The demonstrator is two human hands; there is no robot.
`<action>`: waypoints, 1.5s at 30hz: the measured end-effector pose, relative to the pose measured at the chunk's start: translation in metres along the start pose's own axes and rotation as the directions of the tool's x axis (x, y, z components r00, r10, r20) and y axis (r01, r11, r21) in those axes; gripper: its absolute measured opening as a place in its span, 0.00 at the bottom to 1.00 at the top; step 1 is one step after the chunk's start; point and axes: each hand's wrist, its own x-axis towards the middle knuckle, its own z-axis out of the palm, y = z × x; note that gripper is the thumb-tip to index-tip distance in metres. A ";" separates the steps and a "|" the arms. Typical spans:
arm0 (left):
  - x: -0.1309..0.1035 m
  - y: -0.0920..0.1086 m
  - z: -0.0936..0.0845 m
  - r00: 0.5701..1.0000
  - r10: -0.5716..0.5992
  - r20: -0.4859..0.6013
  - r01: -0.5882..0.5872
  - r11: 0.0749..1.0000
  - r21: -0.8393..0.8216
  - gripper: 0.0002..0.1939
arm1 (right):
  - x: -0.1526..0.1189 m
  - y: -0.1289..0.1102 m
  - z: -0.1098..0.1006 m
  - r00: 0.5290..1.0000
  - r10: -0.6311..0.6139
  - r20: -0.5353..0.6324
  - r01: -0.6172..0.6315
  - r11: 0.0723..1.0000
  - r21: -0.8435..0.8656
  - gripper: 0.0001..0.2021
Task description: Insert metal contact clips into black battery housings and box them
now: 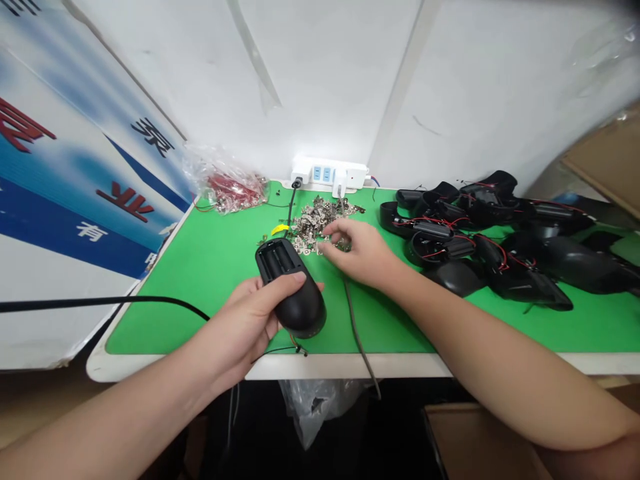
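Observation:
My left hand (260, 303) is wrapped round a black plastic battery housing (303, 310), thumb across its top. The open battery slots (275, 259) of the housing face up and point away from me. At the near side of a heap of small metal contact pieces (313, 220), my right hand (350, 250) has its thumb and forefinger drawn together in a pinch. Whatever lies between those fingertips is too small to make out.
Several black housings with red wires (450, 230) crowd the right of the green mat (175, 293). A white power strip (350, 175) lies against the wall. Behind on the left rests a plastic bag of red wires (235, 190). A grey cable (355, 327) hangs over the table's front edge.

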 end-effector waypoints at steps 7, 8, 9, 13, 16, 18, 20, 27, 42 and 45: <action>-0.004 0.003 0.002 0.998 -0.042 0.037 0.043 0.999 -0.028 0.19 | 0.001 -0.001 0.008 0.998 -0.057 0.041 0.061 0.994 -0.096 0.09; -0.005 0.003 0.002 0.998 -0.053 0.030 0.054 0.998 -0.030 0.20 | 0.001 0.000 0.006 0.998 -0.047 0.049 0.051 0.995 -0.090 0.07; -0.006 0.002 0.001 0.998 -0.066 0.021 0.067 0.997 -0.032 0.21 | 0.001 0.000 0.005 0.998 -0.037 0.059 0.042 0.995 -0.085 0.06; -0.007 0.000 -0.002 0.995 -0.095 0.026 0.095 0.995 -0.007 0.23 | 0.003 0.000 0.002 0.994 -0.022 0.104 0.027 0.998 -0.050 0.02; -0.005 -0.002 -0.005 0.992 -0.086 0.089 0.081 0.995 0.052 0.19 | 0.003 -0.002 -0.001 0.996 -0.076 0.048 0.078 0.996 -0.031 0.03; -0.005 -0.004 -0.006 0.985 -0.064 0.159 0.048 0.994 0.102 0.16 | 0.001 -0.004 -0.005 0.994 -0.105 -0.040 0.106 0.994 0.011 0.05; -0.006 -0.006 -0.006 0.972 -0.031 0.232 -0.003 0.990 0.142 0.15 | -0.003 -0.007 -0.011 0.988 -0.101 -0.116 0.112 0.989 0.093 0.06; -0.013 -0.013 0.001 0.928 -0.084 0.363 0.003 0.976 0.216 0.15 | -0.024 -0.024 -0.026 0.965 -0.111 -0.238 0.179 0.941 0.287 0.09; -0.008 -0.011 0.007 0.923 -0.104 0.370 -0.030 0.941 0.338 0.15 | -0.042 -0.043 -0.029 0.931 -0.052 -0.361 0.205 0.895 0.397 0.09; -0.006 -0.012 0.006 0.928 -0.071 0.366 -0.058 0.942 0.331 0.16 | -0.045 -0.045 -0.029 0.927 -0.100 -0.360 0.232 0.909 0.346 0.08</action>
